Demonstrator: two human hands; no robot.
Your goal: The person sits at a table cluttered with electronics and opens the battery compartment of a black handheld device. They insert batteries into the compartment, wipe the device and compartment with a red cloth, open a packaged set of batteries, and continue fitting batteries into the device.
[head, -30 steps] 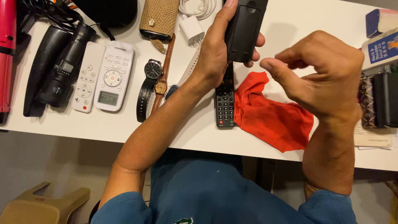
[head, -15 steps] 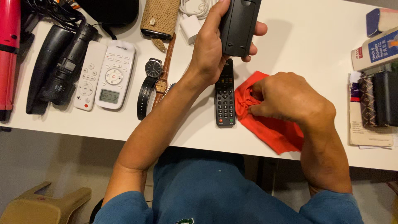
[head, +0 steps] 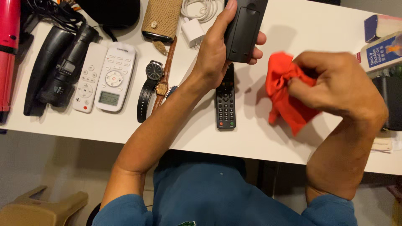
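L hand (head: 215, 52) is up over the white counter (head: 293, 25), thumb on one edge and fingers wrapped round the other edge of a black remote (head: 244, 29), held back-side up w/ its smooth rear panel facing the camera. R hand (head: 335, 86) is clenched on a bunched orange-red cloth (head: 284, 96); the cloth is lifted off the counter, hanging from the fingertips just R of the black remote, apart from it. R hand is a bit motion-blurred.

Under the L hand, flat on the counter, lies a 2nd black remote (head: 225, 104), keypad up, partly covered at its top end by the held one.

L of the L forearm: a black-strap wristwatch (head: 150, 90) and a brown-strap watch (head: 164, 77) side by side, touching or nearly so. Further L, 2 white remotes (head: 109, 77) lie next to each other, the bigger one w/ a small display. Beyond them a black flashlight (head: 65, 69) beside a black case, and a red object (head: 8, 50) at the far L edge.

At the top: a woven tan pouch (head: 162, 19) and a white charger w/ coiled cable (head: 193, 29). Far R edge: a white tube (head: 381, 52) and dark items, cut off by the frame.
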